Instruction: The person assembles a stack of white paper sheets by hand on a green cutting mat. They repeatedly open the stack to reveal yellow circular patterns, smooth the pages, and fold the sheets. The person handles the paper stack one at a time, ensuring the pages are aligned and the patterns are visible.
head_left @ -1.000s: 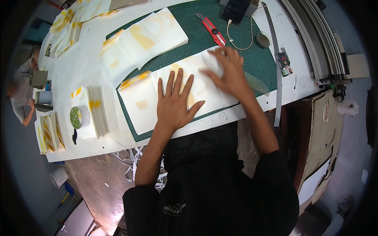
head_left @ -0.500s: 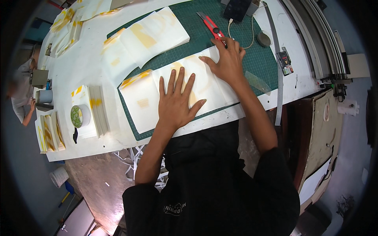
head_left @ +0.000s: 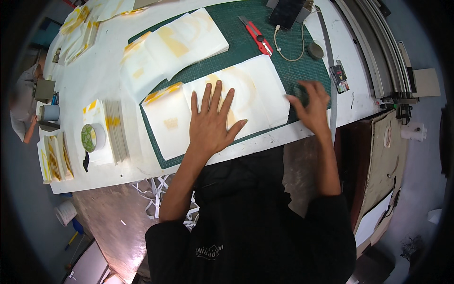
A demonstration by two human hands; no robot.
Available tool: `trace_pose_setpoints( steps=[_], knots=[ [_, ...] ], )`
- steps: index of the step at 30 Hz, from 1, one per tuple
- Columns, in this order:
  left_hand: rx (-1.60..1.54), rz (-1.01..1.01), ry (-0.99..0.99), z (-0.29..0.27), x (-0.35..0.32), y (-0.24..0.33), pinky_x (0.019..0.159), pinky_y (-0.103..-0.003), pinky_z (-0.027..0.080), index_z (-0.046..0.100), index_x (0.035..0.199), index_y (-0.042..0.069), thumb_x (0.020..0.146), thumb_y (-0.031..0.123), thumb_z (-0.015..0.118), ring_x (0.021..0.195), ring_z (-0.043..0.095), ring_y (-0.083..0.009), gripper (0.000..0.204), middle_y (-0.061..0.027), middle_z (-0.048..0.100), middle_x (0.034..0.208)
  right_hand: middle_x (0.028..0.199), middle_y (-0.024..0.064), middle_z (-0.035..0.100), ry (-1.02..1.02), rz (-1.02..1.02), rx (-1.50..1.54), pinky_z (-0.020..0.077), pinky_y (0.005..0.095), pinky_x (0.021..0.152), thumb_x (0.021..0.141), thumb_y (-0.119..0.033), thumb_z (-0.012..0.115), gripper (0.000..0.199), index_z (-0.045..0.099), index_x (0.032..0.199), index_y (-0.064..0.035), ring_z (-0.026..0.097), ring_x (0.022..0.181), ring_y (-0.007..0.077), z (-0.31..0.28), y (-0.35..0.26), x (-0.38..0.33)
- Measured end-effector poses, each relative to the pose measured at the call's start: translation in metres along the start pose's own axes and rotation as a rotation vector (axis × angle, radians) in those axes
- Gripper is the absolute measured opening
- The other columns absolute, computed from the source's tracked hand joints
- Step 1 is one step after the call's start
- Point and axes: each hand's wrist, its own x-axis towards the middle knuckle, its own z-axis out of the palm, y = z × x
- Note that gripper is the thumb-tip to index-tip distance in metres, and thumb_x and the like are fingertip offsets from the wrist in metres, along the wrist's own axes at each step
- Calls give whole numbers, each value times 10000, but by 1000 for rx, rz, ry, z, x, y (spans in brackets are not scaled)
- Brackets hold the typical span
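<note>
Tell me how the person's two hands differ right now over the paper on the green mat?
The left hand lies flat, fingers spread, pressing on the white and yellow paper stack; the right hand is at the stack's right edge, fingers curled, over the green cutting mat. The left hand looks sharp, the right hand blurred. Both are bare and hold no tool; the red utility knife lies apart.

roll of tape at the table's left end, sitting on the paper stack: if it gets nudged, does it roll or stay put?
The roll of tape seems to lie flat on its side, hole up, so a nudge would probably slide it, not roll it. It rests on a white paper stack, a smooth face, so it may slip easily. It looks light for its size; only tipped onto its rim would it likely roll.
</note>
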Motion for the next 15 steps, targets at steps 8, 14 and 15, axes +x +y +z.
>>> trace_pose_setpoints(
  steps=[8, 14, 15],
  knots=[
    [-3, 14, 15, 1, 0, -1, 1245, -647, 84, 471, 1565, 117, 979, 631, 535, 1569, 231, -414, 783, -220, 323, 1668, 974, 175, 680, 0, 212, 143, 529, 394, 726, 872, -139, 834, 359, 585, 1098, -14, 680, 861, 291, -13, 18, -23],
    [-5, 12, 13, 2, -1, -2, 1247, -643, 71, 469, 1566, 115, 977, 641, 525, 1568, 235, -415, 792, -222, 319, 1670, 1049, 219, 693, 83, -142, 352, 574, 425, 791, 918, 10, 695, 285, 607, 1188, -20, 726, 922, 371, 14, -69, -29],
    [-16, 13, 15, 2, 1, -1, 1246, -643, 70, 470, 1566, 114, 977, 643, 524, 1567, 236, -416, 793, -222, 318, 1670, 1057, 212, 668, -24, -224, 386, 558, 463, 814, 891, 12, 696, 300, 625, 1180, -25, 684, 943, 413, 18, -84, -34]
  ],
)
